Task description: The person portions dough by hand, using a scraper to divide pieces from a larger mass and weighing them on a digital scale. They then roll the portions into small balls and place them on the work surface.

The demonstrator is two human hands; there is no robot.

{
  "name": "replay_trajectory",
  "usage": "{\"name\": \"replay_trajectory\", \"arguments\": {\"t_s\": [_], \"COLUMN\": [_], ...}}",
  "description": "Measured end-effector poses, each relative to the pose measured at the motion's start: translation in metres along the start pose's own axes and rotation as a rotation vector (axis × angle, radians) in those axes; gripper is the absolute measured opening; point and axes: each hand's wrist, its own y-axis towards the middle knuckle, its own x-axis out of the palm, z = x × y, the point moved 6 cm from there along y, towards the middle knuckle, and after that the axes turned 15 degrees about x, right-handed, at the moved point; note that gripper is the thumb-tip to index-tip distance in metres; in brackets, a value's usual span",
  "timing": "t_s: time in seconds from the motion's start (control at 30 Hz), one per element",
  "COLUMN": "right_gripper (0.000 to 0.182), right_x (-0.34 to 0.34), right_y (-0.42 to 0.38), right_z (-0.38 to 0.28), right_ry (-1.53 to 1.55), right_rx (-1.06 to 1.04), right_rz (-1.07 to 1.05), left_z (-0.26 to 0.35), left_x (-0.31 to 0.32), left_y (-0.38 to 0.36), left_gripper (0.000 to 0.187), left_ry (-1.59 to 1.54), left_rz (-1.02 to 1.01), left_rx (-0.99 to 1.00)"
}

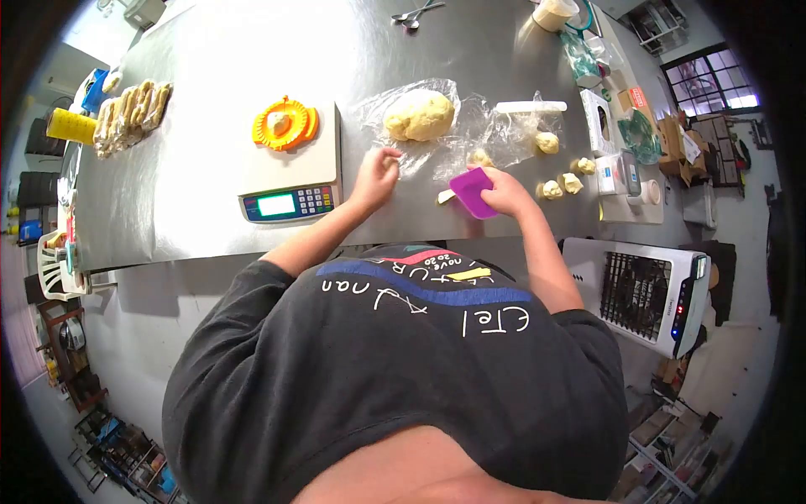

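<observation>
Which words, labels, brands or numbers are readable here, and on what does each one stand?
"nove.": dark shirt
"2020": same shirt
"ETel": same shirt, probable reading
"Ad nan": same shirt, probable reading
Too small or blurred: scale display, keypad, markings on white appliance, red-labelled box.

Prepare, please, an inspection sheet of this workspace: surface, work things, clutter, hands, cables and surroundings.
Surface: shiny metal table, with glare.
Job's things: large dough lump on plastic film; small dough pieces to its right; digital scale bearing an orange mould, pale piece inside.
Clutter: spoons toward the far edge; wrapped brown items at left.
Hands: left hand near the film, holding nothing visible; right hand grips purple scraper.
Cables: nothing clearly seen.
Surroundings: white appliance at right; white chair at left.
</observation>
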Motion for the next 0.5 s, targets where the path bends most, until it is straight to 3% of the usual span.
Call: {"name": "replay_trajectory", "arguments": {"t_s": [0.03,0.1,0.13,0.23,0.3,0.37,0.43,0.5], "right_gripper": [0.057,0.058,0.058,0.055,0.045,0.04,0.041,0.04], "right_x": [-0.003,-0.008,-0.013,-0.02,-0.024,-0.028,-0.029,-0.028], "right_y": [-0.003,-0.011,-0.019,-0.022,-0.024,-0.024,-0.02,-0.017], "right_z": [0.004,0.004,-0.002,-0.001,0.002,0.0,0.006,0.007], "right_ry": [0.054,0.105,0.12,0.146,0.25,0.232,0.167,0.168], "right_rx": [0.022,0.038,0.036,-0.039,0.003,-0.027,0.032,0.006], "right_rz": [0.014,0.02,0.036,0.098,0.079,0.13,0.127,0.139], "left_z": [0.0,0.016,0.024,0.039,0.034,0.03,0.03,0.029], "left_x": [-0.008,-0.026,-0.036,-0.071,-0.093,-0.119,-0.144,-0.167], "left_y": [-0.006,-0.016,-0.02,-0.029,-0.029,-0.025,-0.011,0.003], "left_gripper": [0.014,0.018,0.021,0.028,0.023,0.033,0.045,0.045], "left_ry": [-0.237,-0.808,-0.933,-0.995,-0.898,-0.834,-0.799,-0.722], "left_rz": [0.001,0.265,0.273,0.267,0.331,0.453,0.483,0.486], "left_rx": [-0.275,-0.355,-0.436,-0.521,-0.574,-0.643,-0.456,-0.319]}}
